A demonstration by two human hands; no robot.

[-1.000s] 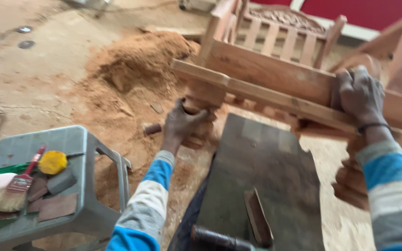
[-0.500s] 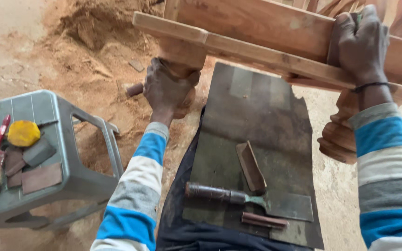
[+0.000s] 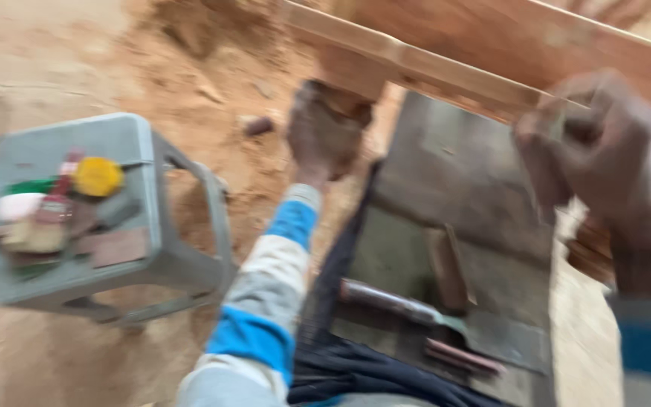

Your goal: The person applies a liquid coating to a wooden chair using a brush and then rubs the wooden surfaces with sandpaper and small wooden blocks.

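Frame was motion-blurred, so detail was limited. Left hand [image 3: 325, 128] was closed around the square leg of the reddish-brown wooden furniture frame [image 3: 491, 45], right where that leg met the long horizontal rail. Right hand [image 3: 604, 143] was curled shut over the same rail further along, fingers wrapped on its front edge; that grip looked firm, but blur hid the fingertips. The frame sat tilted across the top of the view, above the dark flat metal sheet [image 3: 453, 158] on the person's lap.

Risks as I judged them:
- Frame was held at two points only. If either grip loosened, the rail could drop onto the sheet and the tools on it: a wood-handled scraper [image 3: 408, 305] and a small brown wooden block [image 3: 446, 267].
- Those tools lay loose on a sloped sheet, so a knock from the frame could slide them off onto the sawdust-covered floor [image 3: 77, 45].
- Grey plastic stool [image 3: 182, 249] stood just left of the left sleeve, carrying a yellow-capped container [image 3: 98, 175] and a brush [image 3: 39, 226]. An elbow swing could tip it.
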